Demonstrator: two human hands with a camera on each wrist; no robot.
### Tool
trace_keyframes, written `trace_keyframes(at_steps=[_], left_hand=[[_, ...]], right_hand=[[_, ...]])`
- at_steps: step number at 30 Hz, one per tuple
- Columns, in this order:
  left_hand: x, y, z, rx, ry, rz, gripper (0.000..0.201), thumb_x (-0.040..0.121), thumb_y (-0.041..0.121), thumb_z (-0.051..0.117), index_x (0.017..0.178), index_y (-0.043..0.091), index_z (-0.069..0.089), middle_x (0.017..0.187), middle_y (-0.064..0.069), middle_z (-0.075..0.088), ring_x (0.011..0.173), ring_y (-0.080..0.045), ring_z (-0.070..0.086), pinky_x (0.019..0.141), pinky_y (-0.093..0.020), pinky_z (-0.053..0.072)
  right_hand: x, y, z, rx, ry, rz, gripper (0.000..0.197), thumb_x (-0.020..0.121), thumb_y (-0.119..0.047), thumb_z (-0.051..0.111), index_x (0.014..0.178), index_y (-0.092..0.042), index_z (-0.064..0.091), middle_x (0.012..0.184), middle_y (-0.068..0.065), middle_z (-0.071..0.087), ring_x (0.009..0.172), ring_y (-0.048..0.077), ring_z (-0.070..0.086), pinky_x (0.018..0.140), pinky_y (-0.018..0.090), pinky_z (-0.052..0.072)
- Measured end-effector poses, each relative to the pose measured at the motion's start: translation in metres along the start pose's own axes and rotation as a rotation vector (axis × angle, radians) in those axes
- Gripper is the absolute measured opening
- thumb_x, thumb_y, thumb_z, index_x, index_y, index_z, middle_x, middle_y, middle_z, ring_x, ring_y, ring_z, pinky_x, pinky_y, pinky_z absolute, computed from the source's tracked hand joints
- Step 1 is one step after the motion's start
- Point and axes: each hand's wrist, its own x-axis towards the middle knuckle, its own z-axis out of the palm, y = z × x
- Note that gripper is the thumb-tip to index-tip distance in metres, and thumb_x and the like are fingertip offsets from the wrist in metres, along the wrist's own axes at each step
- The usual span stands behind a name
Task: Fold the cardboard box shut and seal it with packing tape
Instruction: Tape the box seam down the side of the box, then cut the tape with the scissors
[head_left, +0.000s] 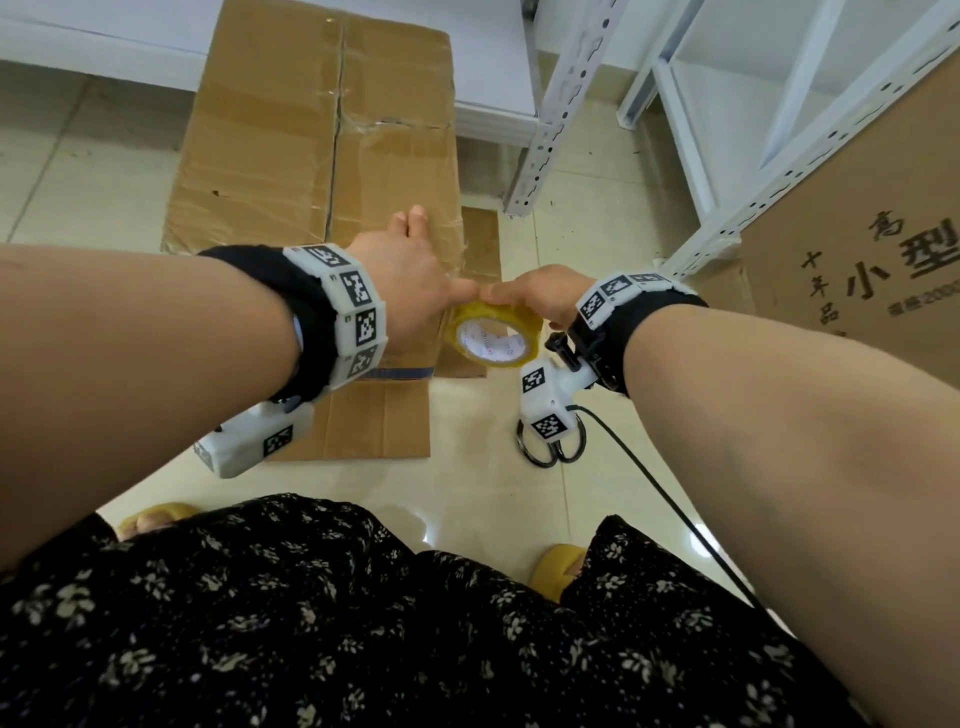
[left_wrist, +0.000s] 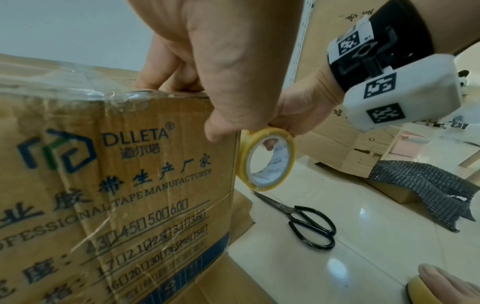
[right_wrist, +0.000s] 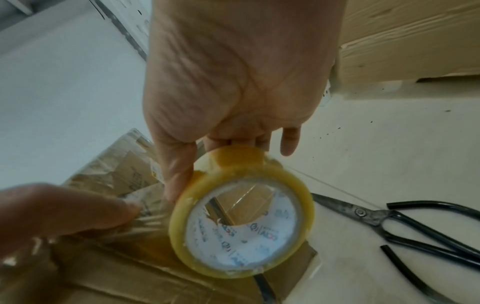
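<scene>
The brown cardboard box (head_left: 311, 130) stands on the floor, its top flaps folded shut and clear tape along the middle seam. My left hand (head_left: 410, 270) lies on the near right corner: fingers flat on top, thumb (left_wrist: 221, 123) pressing the printed side face (left_wrist: 116, 185). Right beside it, my right hand (head_left: 540, 296) grips a yellow roll of packing tape (head_left: 511, 317) from above, just off that corner. A short clear strip (right_wrist: 145, 216) runs from the roll (right_wrist: 233, 158) to the box under my left thumb (right_wrist: 64, 209).
Black-handled scissors (head_left: 540, 462) lie on the tiled floor right of the box. Flat cardboard (head_left: 374, 421) lies under the box. A white metal rack (head_left: 566, 104) and a large printed carton (head_left: 857, 260) stand at the right. A black cable (head_left: 665, 493) trails from my right wrist.
</scene>
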Motion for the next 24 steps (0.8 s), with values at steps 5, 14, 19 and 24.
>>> trace_keyframes(at_steps=[5,14,19,24], left_hand=[[-0.002,0.001,0.000,-0.023,0.076,0.000,0.064,0.093,0.041,0.026,0.151,0.019,0.010,0.153,-0.033,0.008,0.137,-0.047,0.026,0.101,-0.055,0.040],[-0.005,0.012,0.014,-0.024,0.075,-0.106,0.055,0.089,0.025,0.051,0.135,0.035,0.021,0.150,-0.039,-0.013,0.142,-0.052,0.000,0.110,-0.064,0.021],[0.003,0.014,0.011,-0.144,0.201,-0.040,0.060,0.079,0.050,0.046,0.133,0.027,0.034,0.158,-0.021,-0.011,0.143,-0.043,-0.018,0.112,-0.066,0.001],[0.014,0.017,0.008,-0.166,0.330,0.065,0.056,0.090,0.046,0.041,0.138,0.018,0.038,0.158,-0.021,0.011,0.147,-0.037,-0.005,0.120,-0.051,0.000]], right_hand=[[-0.001,-0.003,-0.006,-0.090,0.025,-0.085,0.065,0.086,-0.068,0.058,0.121,-0.014,0.065,0.114,0.000,0.066,0.108,0.022,0.061,0.086,0.032,0.048],[0.012,0.076,-0.012,0.093,0.012,0.247,0.026,0.093,-0.036,0.066,0.098,-0.010,0.069,0.110,0.009,0.074,0.100,0.026,0.070,0.089,0.039,0.057],[0.002,0.097,-0.008,0.157,-0.013,0.267,0.016,0.088,-0.021,0.070,0.102,-0.014,0.065,0.113,0.009,0.070,0.094,0.022,0.071,0.067,0.027,0.056],[-0.008,0.114,0.008,0.016,-0.068,0.285,0.020,0.095,-0.015,0.063,0.115,-0.015,0.061,0.099,0.004,0.064,0.075,0.012,0.064,0.043,0.012,0.048]])
